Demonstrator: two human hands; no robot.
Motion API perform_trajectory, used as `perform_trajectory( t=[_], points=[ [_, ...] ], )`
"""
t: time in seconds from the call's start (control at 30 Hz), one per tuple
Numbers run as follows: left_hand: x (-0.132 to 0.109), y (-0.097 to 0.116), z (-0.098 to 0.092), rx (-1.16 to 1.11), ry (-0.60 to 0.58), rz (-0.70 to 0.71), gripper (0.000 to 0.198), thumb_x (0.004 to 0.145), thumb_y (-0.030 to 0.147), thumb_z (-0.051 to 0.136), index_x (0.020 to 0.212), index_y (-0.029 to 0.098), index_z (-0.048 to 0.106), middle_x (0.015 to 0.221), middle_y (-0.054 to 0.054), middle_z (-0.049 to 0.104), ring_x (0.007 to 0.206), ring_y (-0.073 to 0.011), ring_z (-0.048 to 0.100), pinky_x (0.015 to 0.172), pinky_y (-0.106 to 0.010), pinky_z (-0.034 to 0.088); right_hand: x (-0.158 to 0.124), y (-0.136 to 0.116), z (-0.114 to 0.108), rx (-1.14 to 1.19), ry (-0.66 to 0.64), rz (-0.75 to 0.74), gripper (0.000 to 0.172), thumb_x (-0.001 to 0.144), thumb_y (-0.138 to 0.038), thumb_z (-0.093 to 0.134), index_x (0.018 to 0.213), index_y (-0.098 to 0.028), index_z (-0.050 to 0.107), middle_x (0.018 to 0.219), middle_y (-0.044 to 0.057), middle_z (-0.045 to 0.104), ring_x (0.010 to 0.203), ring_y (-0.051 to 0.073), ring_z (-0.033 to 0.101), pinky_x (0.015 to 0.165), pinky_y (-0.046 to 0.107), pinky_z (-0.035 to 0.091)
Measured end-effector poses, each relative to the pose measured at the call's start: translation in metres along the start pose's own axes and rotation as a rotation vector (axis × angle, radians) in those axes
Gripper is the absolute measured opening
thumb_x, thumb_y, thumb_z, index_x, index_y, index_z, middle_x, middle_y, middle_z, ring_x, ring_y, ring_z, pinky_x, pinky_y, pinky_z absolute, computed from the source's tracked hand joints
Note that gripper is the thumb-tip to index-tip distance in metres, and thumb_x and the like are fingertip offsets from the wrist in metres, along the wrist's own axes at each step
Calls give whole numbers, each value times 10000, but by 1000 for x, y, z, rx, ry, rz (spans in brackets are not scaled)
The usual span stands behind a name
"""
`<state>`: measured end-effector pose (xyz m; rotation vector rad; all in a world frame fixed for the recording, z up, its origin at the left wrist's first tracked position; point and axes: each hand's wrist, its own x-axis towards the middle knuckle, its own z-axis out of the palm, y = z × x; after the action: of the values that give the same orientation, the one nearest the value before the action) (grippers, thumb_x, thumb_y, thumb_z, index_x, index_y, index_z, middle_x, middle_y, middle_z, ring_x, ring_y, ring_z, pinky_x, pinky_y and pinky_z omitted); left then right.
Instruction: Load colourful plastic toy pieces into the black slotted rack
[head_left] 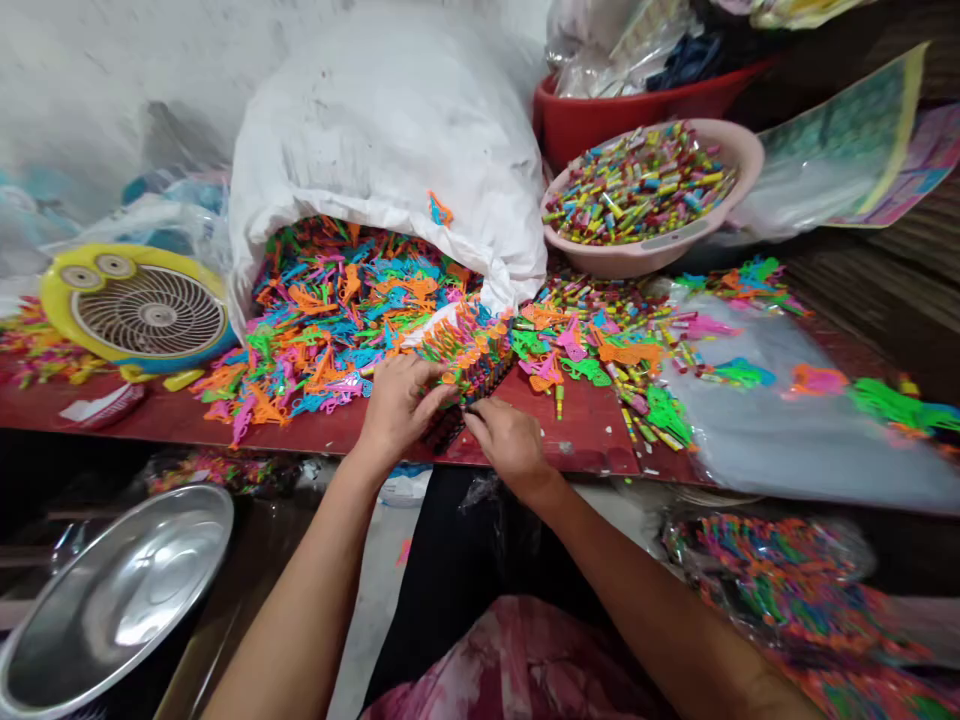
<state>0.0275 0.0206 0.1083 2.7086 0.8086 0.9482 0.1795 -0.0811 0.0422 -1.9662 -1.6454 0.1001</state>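
A dark rack (448, 428) stands near the table's front edge, packed with upright rows of bright plastic pieces (472, 350). At its near left corner, my left hand (405, 395) has its fingers bent together; what they hold is hidden. My right hand (510, 440) is closed in a pinch by the rack's near right end, and I cannot make out what is between its fingertips. Behind the rack, a big white sack (390, 120) lies with its mouth towards me. A heap of orange, blue, green and pink perforated plastic pieces (322, 320) spills out of it.
A yellow fan (150, 305) stands at left. A pink basin (649, 262) at back right holds small colourful tubes (637, 185); a red tub (577, 120) is behind it. Clear plastic bags (795, 430) lie on the right. Below left is a metal bowl (142, 590).
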Motion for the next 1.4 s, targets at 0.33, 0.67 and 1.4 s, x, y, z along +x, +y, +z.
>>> perform_trajectory(
  t=[0.33,0.67,1.4],
  points=[
    [12,-9,-2,-72,-26,119,259,885,445,636,908,222,766,918,-51,746,836,-191,666,777,-337,451,10,70,-58,-395,-22,322,323,928,-477,533,986,-176,635,851,94,708,754,239,632,601,308,289],
    [-9,1,-7,-87,105,110,398,868,415,668,1208,208,663,1133,-96,682,1043,-233,619,905,-390,474,26,83,-71,-444,-176,404,186,808,-234,602,955,-166,695,990,136,732,901,260,672,641,299,370],
    [-106,26,80,13,169,-258,269,912,331,574,1117,197,686,1095,-96,651,1009,-252,551,830,-386,426,-25,12,-17,814,95,252,260,712,-380,752,877,-183,712,754,35,726,647,187,675,617,309,560]
  ],
)
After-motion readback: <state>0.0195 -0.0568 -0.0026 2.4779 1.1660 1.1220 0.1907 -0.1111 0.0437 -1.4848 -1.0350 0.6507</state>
